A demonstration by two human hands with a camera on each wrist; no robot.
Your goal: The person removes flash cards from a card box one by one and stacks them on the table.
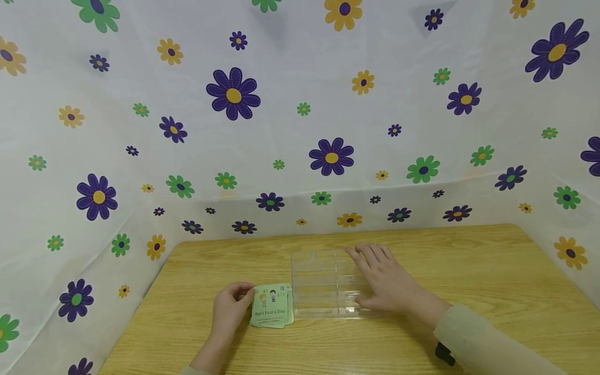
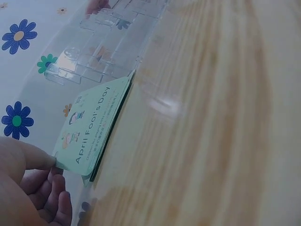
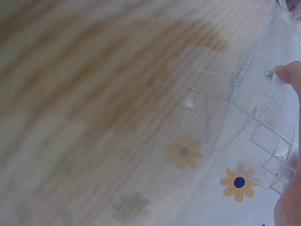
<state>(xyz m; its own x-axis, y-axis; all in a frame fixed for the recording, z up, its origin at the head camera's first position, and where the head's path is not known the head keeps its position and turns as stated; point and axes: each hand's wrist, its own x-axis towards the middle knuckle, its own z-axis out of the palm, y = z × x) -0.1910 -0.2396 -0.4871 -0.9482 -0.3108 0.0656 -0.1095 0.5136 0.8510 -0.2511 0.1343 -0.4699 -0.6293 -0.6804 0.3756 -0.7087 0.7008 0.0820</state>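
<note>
A stack of light green cards (image 1: 271,306) lies on the table, its top card reading "April Fool's Day" above two small cartoon figures. My left hand (image 1: 229,307) pinches the left corner of this stack; in the left wrist view the thumb (image 2: 40,157) is at the card's edge and the other fingers curl below. Immediately right of the cards stands a clear plastic organizer (image 1: 315,288) with several compartments. Over its right part lies my right hand (image 1: 382,278), fingers extended toward the far side and thumb apart near the front. It hides some of the compartments.
Everything rests on a wood-grain table (image 1: 300,349). A white cloth (image 1: 281,135) printed with purple, green and yellow flowers hangs behind the table and along both sides. Something black (image 1: 444,354) shows by the right sleeve.
</note>
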